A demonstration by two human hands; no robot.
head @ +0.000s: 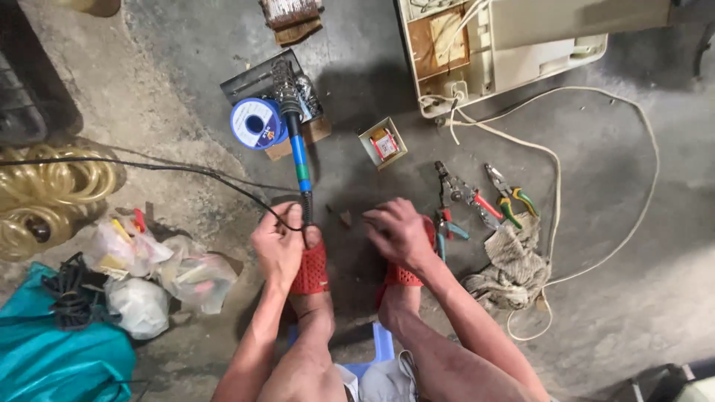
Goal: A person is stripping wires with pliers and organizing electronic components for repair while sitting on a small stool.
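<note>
I look down at my knees and my feet in red sandals (313, 272) on a concrete floor. My left hand (277, 242) is curled over my left foot, fingers pinched at the black cord (186, 171) near the rear end of a blue-handled soldering iron (298, 152). The iron rests in a metal stand (257, 78) beside a blue solder spool (255, 123). My right hand (395, 231) is bent over my right foot with its fingers curled; whether it grips anything small I cannot tell.
Pliers and cutters (480, 199) lie by a grey rag (510, 260). A small open box (383, 143) sits ahead. An opened beige appliance (506, 45) trails a white cable (633, 186). Left: plastic bags (160, 272), coiled tubing (52, 190), teal cloth (52, 350).
</note>
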